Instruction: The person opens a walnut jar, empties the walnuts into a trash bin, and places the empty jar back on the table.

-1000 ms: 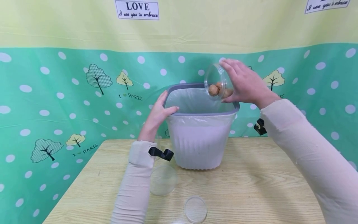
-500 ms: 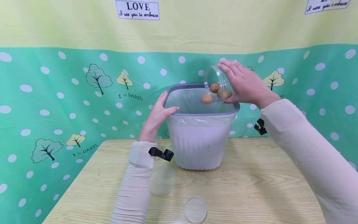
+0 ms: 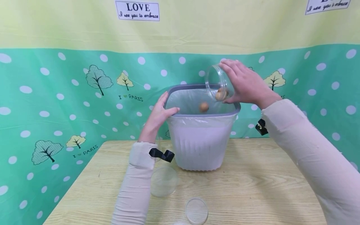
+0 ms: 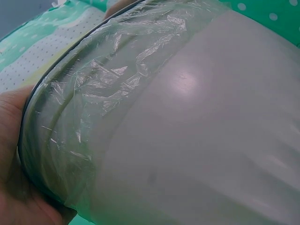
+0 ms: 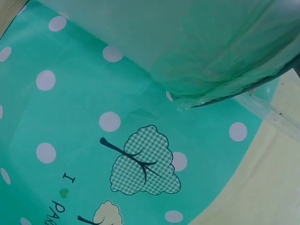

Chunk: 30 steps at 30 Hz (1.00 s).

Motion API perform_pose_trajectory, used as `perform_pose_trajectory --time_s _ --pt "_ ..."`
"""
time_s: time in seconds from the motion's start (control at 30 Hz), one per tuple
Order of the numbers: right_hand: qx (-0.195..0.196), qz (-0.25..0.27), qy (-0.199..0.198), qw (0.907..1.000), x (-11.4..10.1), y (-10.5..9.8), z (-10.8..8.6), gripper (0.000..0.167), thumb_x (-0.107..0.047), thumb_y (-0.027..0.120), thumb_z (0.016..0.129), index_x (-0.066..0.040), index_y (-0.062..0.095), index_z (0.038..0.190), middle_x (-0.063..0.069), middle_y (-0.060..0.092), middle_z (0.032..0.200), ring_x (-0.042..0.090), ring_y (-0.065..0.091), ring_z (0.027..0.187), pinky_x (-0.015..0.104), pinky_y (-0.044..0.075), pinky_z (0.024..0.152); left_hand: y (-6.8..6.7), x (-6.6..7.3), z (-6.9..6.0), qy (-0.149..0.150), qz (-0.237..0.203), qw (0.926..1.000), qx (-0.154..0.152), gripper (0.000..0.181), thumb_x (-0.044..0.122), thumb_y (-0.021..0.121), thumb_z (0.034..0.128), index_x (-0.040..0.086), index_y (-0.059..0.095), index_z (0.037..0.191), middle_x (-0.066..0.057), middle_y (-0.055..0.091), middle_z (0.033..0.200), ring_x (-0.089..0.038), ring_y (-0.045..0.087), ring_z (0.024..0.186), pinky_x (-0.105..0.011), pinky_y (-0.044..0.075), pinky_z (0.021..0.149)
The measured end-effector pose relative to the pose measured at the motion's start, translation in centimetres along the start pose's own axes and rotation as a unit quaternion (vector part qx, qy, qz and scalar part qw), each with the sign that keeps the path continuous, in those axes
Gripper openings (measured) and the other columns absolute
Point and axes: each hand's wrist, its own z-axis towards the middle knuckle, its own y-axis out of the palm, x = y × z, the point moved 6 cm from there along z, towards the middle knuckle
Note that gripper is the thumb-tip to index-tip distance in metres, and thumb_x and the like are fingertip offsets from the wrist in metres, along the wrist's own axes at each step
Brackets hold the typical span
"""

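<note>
In the head view my right hand (image 3: 251,82) holds a clear plastic jar (image 3: 225,76) tipped on its side, its mouth facing left over the bin. Walnuts (image 3: 221,94) lie low inside the jar, near the mouth. Another walnut (image 3: 204,107), blurred, is in mid-air within the bin's opening. The trash bin (image 3: 199,143) is pale, with a grey rim and a thin clear liner bag (image 4: 108,84) folded over it. My left hand (image 3: 158,117) grips the rim at the left, thumb over the front edge. The right wrist view does not show the right hand.
On the wooden table (image 3: 253,187) lie a larger clear round lid (image 3: 164,182) and a smaller clear round lid (image 3: 197,211). Behind the left wrist, a clear container (image 3: 159,142) is partly hidden. A polka-dot cloth (image 3: 112,87) hangs behind the bin.
Walnuts have rolled toward the jar's mouth. One came out half a second ago, and a walnut is now lower, inside the bin's opening. Both hands have stayed nearly still.
</note>
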Motion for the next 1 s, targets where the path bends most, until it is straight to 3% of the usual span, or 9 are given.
perform_pose_trajectory --time_s 0.23,0.33,0.57,1.0 --pt "0.008 0.005 -0.033 0.9994 -0.77 0.19 0.42 0.116 -0.037 0.089 0.057 -0.002 0.023 0.146 0.019 0.029 0.147 0.036 0.026 0.136 0.045 0.018 0.115 -0.06 -0.06 0.03 0.001 -0.004 1.0000 0.000 0.086 0.017 0.066 0.0819 0.008 0.015 0.151 0.001 0.008 0.158 -0.016 0.004 0.144 -0.041 0.011 0.116" --pt "0.002 -0.006 -0.024 0.9997 -0.66 0.19 0.49 0.115 -0.035 0.089 0.058 -0.002 0.022 0.146 0.019 0.029 0.147 0.035 0.024 0.137 0.043 0.014 0.116 -0.02 -0.08 0.08 -0.001 -0.004 1.0000 -0.001 0.085 0.017 0.065 0.0824 0.008 0.015 0.151 0.001 0.008 0.158 -0.016 0.004 0.144 -0.041 0.011 0.116" --pt "-0.010 0.013 -0.023 0.9996 -0.65 0.56 0.25 0.120 -0.039 0.089 0.056 -0.004 0.020 0.147 0.017 0.028 0.149 0.037 0.027 0.135 0.051 0.025 0.111 0.01 -0.10 0.05 -0.002 -0.005 1.0000 -0.001 0.086 0.017 0.066 0.0819 0.009 0.015 0.151 0.002 0.008 0.158 -0.014 0.004 0.144 -0.040 0.012 0.116" --pt "0.011 -0.002 -0.038 0.9992 -0.67 0.55 0.20 0.118 -0.037 0.090 0.055 -0.002 0.023 0.146 0.018 0.030 0.148 0.035 0.026 0.136 0.045 0.019 0.114 0.09 0.02 -0.18 -0.003 -0.002 1.0000 0.000 0.086 0.016 0.066 0.0819 0.009 0.015 0.151 0.001 0.008 0.158 -0.016 0.004 0.144 -0.041 0.011 0.116"
